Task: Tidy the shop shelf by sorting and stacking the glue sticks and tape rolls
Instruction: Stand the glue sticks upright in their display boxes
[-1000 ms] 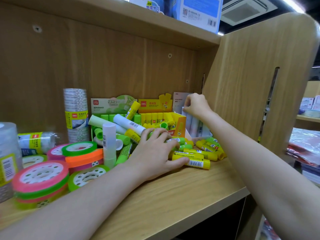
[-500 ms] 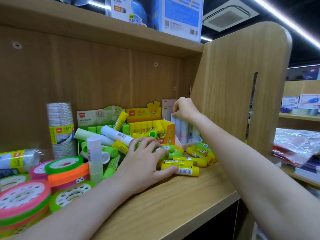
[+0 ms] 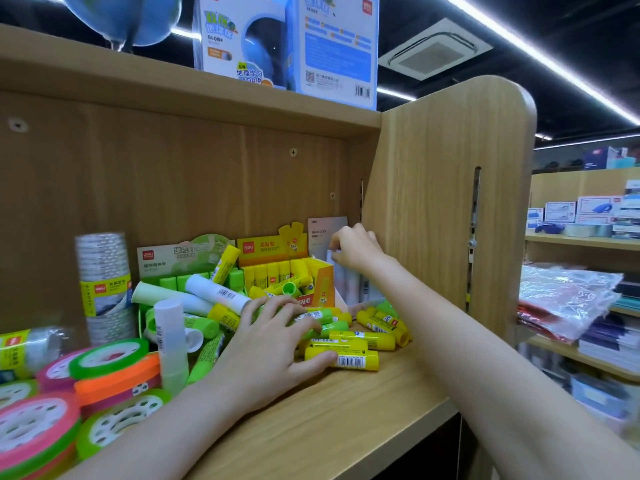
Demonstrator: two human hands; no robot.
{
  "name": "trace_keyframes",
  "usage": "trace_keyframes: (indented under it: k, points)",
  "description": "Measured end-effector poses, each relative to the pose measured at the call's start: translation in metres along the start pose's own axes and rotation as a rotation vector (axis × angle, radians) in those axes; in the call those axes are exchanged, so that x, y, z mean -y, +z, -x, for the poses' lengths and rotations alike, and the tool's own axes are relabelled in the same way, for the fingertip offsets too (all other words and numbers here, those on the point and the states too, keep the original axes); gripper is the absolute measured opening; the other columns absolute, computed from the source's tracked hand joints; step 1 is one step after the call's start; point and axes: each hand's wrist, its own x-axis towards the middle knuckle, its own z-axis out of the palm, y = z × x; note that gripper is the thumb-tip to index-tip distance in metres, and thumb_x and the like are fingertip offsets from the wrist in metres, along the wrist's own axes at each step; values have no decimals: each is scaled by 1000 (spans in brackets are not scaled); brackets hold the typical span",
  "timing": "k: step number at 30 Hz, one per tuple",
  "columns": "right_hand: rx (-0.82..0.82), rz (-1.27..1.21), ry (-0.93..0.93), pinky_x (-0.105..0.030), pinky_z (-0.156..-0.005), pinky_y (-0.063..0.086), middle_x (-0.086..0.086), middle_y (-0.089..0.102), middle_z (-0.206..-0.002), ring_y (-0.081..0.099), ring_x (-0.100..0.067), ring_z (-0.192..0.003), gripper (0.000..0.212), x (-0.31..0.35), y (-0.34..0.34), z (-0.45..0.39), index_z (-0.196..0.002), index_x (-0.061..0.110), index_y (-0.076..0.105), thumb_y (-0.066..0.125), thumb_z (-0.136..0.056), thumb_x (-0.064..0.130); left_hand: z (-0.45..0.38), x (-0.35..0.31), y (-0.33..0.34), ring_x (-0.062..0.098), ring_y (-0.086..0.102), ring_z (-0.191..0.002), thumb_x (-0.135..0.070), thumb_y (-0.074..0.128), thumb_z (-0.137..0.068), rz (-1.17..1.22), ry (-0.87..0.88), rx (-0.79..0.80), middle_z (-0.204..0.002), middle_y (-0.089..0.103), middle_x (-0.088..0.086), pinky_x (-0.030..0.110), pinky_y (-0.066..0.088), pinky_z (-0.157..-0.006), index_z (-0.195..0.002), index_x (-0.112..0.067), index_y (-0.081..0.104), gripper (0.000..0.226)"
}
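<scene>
Hiding white sticks (image 3: 349,285): right hand (image 3: 355,247)

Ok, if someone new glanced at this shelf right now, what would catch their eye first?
Probably the jumbled heap of yellow and green glue sticks mid-shelf, where the left hand rests spread over the pile. To the left sit bright stacks of pink, orange and green tape rolls. At the back right corner, the right hand pinches a pale glue stick in the grey-white display box, beside the yellow display box.
</scene>
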Motion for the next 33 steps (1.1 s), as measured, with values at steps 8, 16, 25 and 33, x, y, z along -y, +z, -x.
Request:
trace_keyframes:
  k: [8,16,25,33]
  points:
    - [-12,-196,-44,-31,-99,39,-8,59,-127,51,-23,-119,36,-7,-52,48,-125,11,57,57,-90,18,-1,-5,-8,21,47,-122,-80,1,-79,53,4,77,-117,61,-5,46,29,-104,-104,-30,65,85]
    - [102,-358,-62,-25,-95,39,2,64,-121,54,-11,-113,27,-1,-71,166,-115,18,65,56,-91,25,2,-13,-24,23,65,-96,-54,32,-83,-216,74,99,-92,71,5,44,41,-97,-77,-18,72,54]
    - [154,-365,-241,-13,-86,27,0,58,-125,47,-12,-116,36,46,-47,204,-120,16,60,65,-85,27,37,-8,-57,25,59,-106,-36,38,-74,-262,175,-145,-105,67,7,44,27,-100,-86,-16,67,36]
    - [-58,-473,-195,-28,-99,29,-8,56,-124,46,-24,-120,31,92,-29,174,-119,13,58,59,-89,19,61,35,-99,33,55,-108,-27,63,-86,129,-575,16,-117,58,14,42,43,-87,-135,-14,40,55]
